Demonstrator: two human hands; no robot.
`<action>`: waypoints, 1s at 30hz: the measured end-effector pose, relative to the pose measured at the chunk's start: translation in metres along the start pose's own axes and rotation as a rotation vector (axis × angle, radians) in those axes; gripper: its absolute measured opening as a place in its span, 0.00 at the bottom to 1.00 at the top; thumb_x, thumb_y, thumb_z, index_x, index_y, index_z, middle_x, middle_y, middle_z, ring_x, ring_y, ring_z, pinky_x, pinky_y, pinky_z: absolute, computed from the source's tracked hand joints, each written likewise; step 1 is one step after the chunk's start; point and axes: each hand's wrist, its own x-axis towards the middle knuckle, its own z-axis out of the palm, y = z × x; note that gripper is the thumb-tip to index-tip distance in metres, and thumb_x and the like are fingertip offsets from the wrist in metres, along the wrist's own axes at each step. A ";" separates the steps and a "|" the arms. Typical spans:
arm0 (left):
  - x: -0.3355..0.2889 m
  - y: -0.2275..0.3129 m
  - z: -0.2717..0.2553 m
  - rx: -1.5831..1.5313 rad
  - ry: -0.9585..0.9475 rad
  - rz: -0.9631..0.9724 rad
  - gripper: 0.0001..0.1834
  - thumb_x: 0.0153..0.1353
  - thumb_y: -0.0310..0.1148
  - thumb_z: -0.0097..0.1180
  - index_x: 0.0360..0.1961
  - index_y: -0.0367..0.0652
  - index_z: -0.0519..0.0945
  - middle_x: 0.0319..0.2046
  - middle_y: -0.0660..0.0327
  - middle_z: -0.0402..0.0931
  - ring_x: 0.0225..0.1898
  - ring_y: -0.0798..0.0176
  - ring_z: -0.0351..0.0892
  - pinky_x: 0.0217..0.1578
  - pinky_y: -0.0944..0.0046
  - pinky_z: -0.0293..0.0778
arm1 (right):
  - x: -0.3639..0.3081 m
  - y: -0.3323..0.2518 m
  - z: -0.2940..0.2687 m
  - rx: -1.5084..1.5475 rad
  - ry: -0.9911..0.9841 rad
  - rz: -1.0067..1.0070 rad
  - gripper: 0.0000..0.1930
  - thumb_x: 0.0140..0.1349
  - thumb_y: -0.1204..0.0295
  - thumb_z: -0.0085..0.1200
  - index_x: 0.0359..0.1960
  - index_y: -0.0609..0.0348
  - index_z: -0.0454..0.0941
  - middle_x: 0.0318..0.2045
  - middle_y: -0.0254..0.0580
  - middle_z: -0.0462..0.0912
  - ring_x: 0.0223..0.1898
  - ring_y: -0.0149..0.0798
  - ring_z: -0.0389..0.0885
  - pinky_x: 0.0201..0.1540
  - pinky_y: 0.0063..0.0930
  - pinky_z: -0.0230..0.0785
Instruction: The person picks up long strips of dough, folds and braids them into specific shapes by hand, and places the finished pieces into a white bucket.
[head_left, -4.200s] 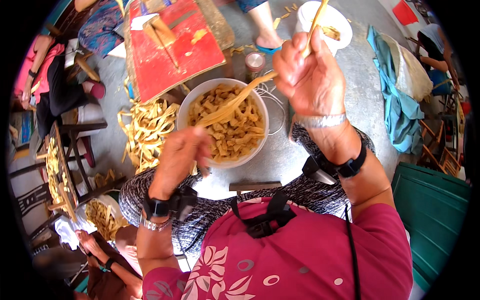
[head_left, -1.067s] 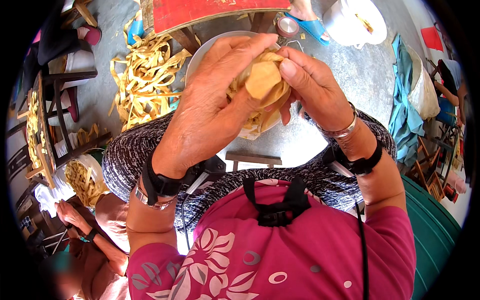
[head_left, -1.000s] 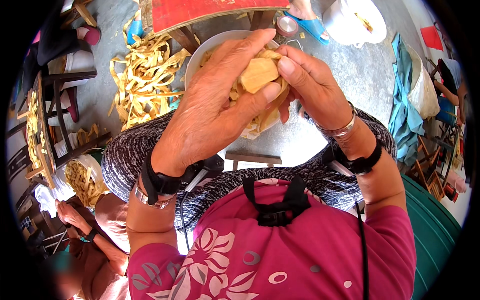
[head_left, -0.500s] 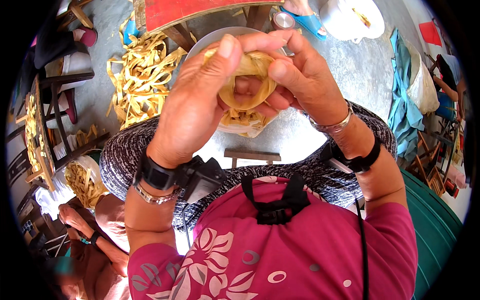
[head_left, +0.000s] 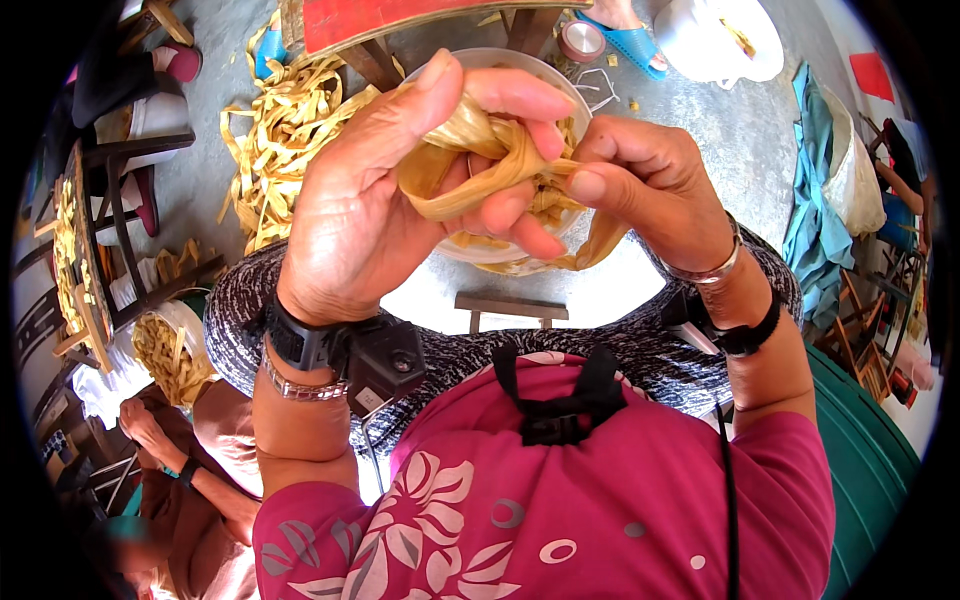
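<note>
A looped bundle of yellowish, flat plant-fibre strip (head_left: 440,185) is wound about the fingers of my left hand (head_left: 345,205), which grips it. My right hand (head_left: 650,180) pinches the strip's end between thumb and fingertips, at the right side of the loop. From there a loose length hangs and curves back under the loop. Below both hands stands a white bucket (head_left: 470,57) with more of the same strips inside, partly hidden by my left hand.
A pile of yellow strips (head_left: 290,140) lies on the floor at left. Ahead is a red-topped wooden stool (head_left: 400,20), with a blue sandal (head_left: 635,45) beyond. At lower left another person's hand (head_left: 145,425) is near a bucket of strips (head_left: 165,355). Blue cloth (head_left: 815,190) hangs at right.
My right hand has moved off the ring to the right and now pinches the strip's end. The rounded ring has become a looser loop on my left fingers.
</note>
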 end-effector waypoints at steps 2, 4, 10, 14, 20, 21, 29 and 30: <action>0.001 -0.002 0.002 0.000 0.023 -0.019 0.30 0.69 0.51 0.28 0.48 0.32 0.70 0.37 0.55 0.69 0.24 0.69 0.71 0.27 0.63 0.80 | 0.000 0.004 0.001 0.008 0.009 -0.008 0.13 0.62 0.66 0.54 0.23 0.60 0.72 0.18 0.23 0.69 0.23 0.16 0.63 0.23 0.15 0.57; 0.002 -0.004 0.006 0.015 0.057 -0.051 0.30 0.69 0.51 0.28 0.49 0.32 0.70 0.35 0.55 0.69 0.23 0.69 0.69 0.28 0.63 0.80 | 0.002 0.006 0.007 0.057 0.063 -0.011 0.13 0.62 0.66 0.54 0.24 0.60 0.72 0.18 0.23 0.68 0.23 0.16 0.62 0.23 0.15 0.56; 0.002 -0.007 -0.007 -0.036 0.029 0.019 0.30 0.69 0.48 0.28 0.50 0.30 0.70 0.36 0.55 0.71 0.22 0.70 0.65 0.30 0.64 0.77 | 0.001 -0.001 0.003 -0.059 -0.014 0.004 0.15 0.63 0.64 0.52 0.22 0.61 0.72 0.17 0.25 0.67 0.22 0.18 0.62 0.23 0.17 0.57; -0.003 0.004 -0.013 -0.056 0.107 0.072 0.26 0.70 0.44 0.30 0.49 0.29 0.70 0.35 0.57 0.69 0.21 0.72 0.61 0.28 0.66 0.73 | -0.003 -0.005 -0.004 -0.118 -0.008 0.020 0.15 0.63 0.66 0.53 0.21 0.62 0.71 0.16 0.27 0.66 0.21 0.19 0.62 0.22 0.18 0.56; -0.007 0.019 -0.024 -0.128 0.066 0.192 0.26 0.70 0.43 0.32 0.50 0.28 0.71 0.35 0.57 0.68 0.19 0.72 0.59 0.23 0.68 0.66 | -0.006 -0.003 -0.010 -0.160 0.007 -0.057 0.15 0.61 0.66 0.54 0.21 0.62 0.72 0.16 0.28 0.67 0.21 0.19 0.63 0.22 0.18 0.56; -0.006 0.019 -0.023 -0.127 0.082 0.201 0.26 0.70 0.42 0.31 0.50 0.28 0.71 0.35 0.57 0.68 0.19 0.72 0.58 0.23 0.68 0.67 | -0.006 -0.003 -0.010 -0.177 0.009 -0.061 0.14 0.61 0.66 0.55 0.21 0.62 0.72 0.16 0.28 0.67 0.21 0.19 0.63 0.22 0.18 0.56; 0.003 0.008 -0.009 0.730 0.443 0.121 0.23 0.67 0.47 0.40 0.46 0.35 0.73 0.29 0.58 0.76 0.17 0.75 0.68 0.19 0.75 0.69 | 0.002 -0.001 -0.010 -0.107 -0.026 0.124 0.13 0.61 0.64 0.55 0.26 0.61 0.75 0.19 0.26 0.69 0.23 0.19 0.65 0.23 0.16 0.57; 0.003 0.007 -0.012 0.682 0.423 0.142 0.18 0.66 0.43 0.44 0.45 0.38 0.74 0.22 0.63 0.73 0.13 0.78 0.61 0.16 0.77 0.63 | 0.003 -0.003 -0.009 -0.087 -0.046 0.171 0.13 0.62 0.63 0.54 0.28 0.61 0.75 0.20 0.26 0.70 0.23 0.19 0.66 0.23 0.16 0.58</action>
